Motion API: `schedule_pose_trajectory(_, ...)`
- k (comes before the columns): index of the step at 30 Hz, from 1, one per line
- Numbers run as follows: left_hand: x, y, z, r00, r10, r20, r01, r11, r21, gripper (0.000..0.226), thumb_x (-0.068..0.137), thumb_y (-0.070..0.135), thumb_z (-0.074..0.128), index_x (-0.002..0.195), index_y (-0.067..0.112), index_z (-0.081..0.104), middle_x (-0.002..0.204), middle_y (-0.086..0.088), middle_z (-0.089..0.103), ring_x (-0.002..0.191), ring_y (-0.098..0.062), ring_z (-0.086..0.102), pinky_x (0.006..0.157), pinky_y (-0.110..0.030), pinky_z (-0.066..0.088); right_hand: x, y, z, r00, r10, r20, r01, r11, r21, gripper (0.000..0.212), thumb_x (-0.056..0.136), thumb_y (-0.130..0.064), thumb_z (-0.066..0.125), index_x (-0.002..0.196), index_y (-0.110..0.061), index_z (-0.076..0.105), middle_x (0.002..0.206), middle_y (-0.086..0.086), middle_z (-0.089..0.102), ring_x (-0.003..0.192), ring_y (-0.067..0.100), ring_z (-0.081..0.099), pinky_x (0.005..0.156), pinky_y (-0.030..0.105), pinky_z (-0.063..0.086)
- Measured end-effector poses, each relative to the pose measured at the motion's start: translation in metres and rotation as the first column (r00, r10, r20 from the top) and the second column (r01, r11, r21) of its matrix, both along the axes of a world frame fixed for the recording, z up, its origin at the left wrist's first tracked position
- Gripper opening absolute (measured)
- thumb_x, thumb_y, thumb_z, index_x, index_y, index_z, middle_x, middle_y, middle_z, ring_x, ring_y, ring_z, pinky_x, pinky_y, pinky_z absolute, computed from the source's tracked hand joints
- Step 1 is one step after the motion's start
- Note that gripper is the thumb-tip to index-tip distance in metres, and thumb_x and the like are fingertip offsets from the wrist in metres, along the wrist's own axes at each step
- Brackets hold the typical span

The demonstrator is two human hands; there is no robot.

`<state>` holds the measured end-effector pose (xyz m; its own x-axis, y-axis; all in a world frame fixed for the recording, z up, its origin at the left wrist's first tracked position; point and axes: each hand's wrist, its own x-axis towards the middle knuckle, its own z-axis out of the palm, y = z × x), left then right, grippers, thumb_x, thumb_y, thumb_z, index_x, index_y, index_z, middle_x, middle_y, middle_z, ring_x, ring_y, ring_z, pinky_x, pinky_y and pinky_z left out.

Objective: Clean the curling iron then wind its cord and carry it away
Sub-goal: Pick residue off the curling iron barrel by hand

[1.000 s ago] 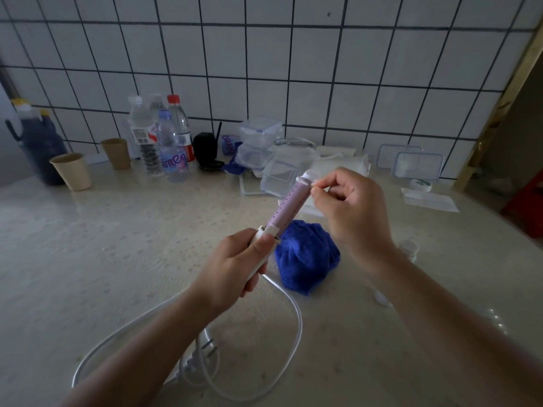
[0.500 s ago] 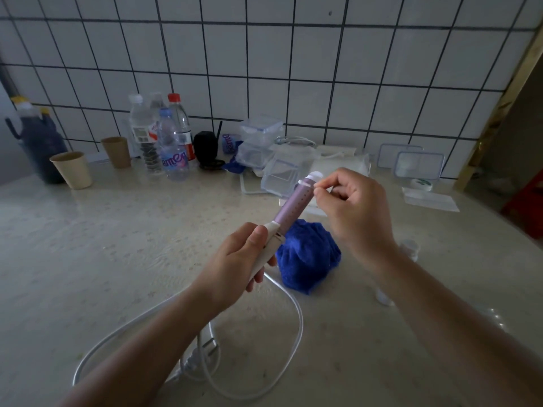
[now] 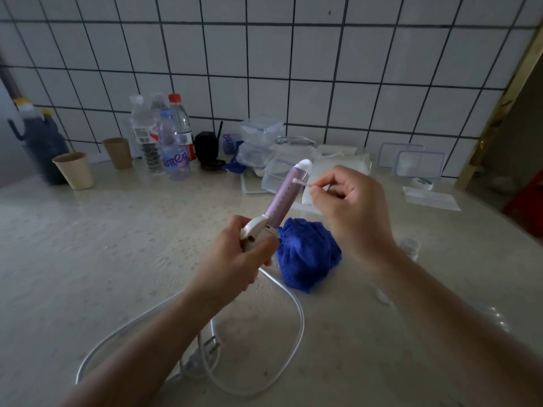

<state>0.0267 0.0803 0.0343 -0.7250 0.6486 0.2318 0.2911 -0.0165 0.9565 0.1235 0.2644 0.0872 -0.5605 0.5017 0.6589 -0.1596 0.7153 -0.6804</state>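
Observation:
My left hand [image 3: 235,254] grips the white handle of the curling iron [image 3: 283,196], whose purple barrel tilts up and to the right with its white tip on top. My right hand [image 3: 349,207] pinches a cotton swab [image 3: 302,183], and the swab's tip touches the upper part of the barrel. The white cord [image 3: 293,342] runs from the handle down onto the counter in loose loops, ending in a plug [image 3: 205,351] partly hidden by my left forearm. A crumpled blue cloth [image 3: 308,254] lies on the counter just behind the handle.
Along the tiled wall stand water bottles [image 3: 173,142], two paper cups [image 3: 75,170], a dark jug [image 3: 41,142], a black object [image 3: 207,148] and clear plastic boxes [image 3: 261,142] with lids [image 3: 420,163]. A small white bottle [image 3: 410,249] sits by my right forearm.
My right hand has pulled back a little from the barrel tip, so the cotton swab now shows against the barrel. The iron has turned slightly in my left hand.

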Motion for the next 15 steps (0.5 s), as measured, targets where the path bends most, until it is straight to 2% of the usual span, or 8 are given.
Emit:
schedule_pose_trajectory(4,0.0,0.0,0.003,0.998,0.011,-0.055,-0.012,1.0,-0.009,0.04,0.079,0.049,0.071,0.105,0.018,0.066,0.082,-0.015,0.073,0.053,-0.024,0.065,0.046,-0.037,0.052,0.0,0.004,-0.001,1.0,-0.019,-0.011,0.019,0.999,-0.029,0.021,0.089,-0.014,0.07,0.072,-0.024,0.065,0.046,-0.011,0.054,0.042,0.006,0.036,0.045,0.027,0.035)
schedule_pose_trajectory(7,-0.002,0.0,0.002,0.995,0.04,-0.09,-0.039,0.999,0.012,0.026,0.095,0.039,0.07,0.106,0.016,0.068,0.082,-0.005,0.074,0.058,-0.018,0.066,0.049,-0.034,0.053,-0.003,-0.014,-0.013,0.997,0.073,0.021,-0.073,0.997,0.017,0.019,0.091,-0.013,0.069,0.075,-0.023,0.067,0.046,-0.015,0.053,0.039,0.005,0.037,0.043,0.024,0.034)
schedule_pose_trajectory(9,-0.003,0.001,0.001,0.997,0.055,-0.051,-0.052,0.998,0.046,0.027,0.099,0.038,0.066,0.106,0.013,0.067,0.08,-0.002,0.073,0.055,-0.016,0.062,0.047,-0.033,0.049,-0.005,-0.024,-0.021,0.992,0.111,0.058,-0.112,0.994,0.015,0.014,0.09,-0.017,0.068,0.077,-0.022,0.068,0.045,-0.014,0.052,0.038,0.005,0.036,0.044,0.024,0.032)
schedule_pose_trajectory(12,-0.003,-0.001,0.002,1.0,0.016,-0.003,-0.016,0.997,0.07,0.037,0.094,0.047,0.064,0.108,0.013,0.062,0.077,-0.003,0.069,0.05,-0.018,0.054,0.044,-0.032,0.043,-0.005,-0.027,-0.023,0.987,0.138,0.076,-0.14,0.99,0.016,0.012,0.09,-0.018,0.069,0.078,-0.022,0.069,0.045,-0.01,0.051,0.039,0.006,0.036,0.045,0.024,0.032)
schedule_pose_trajectory(15,-0.001,-0.001,0.003,1.0,-0.017,0.02,0.016,0.999,0.034,0.047,0.077,0.048,0.078,0.108,0.021,0.056,0.074,-0.006,0.065,0.046,-0.021,0.051,0.042,-0.031,0.041,-0.003,-0.016,-0.013,0.995,0.1,0.027,-0.1,0.995,0.001,0.016,0.092,-0.014,0.07,0.078,-0.022,0.07,0.048,-0.01,0.054,0.042,0.005,0.039,0.044,0.029,0.034)
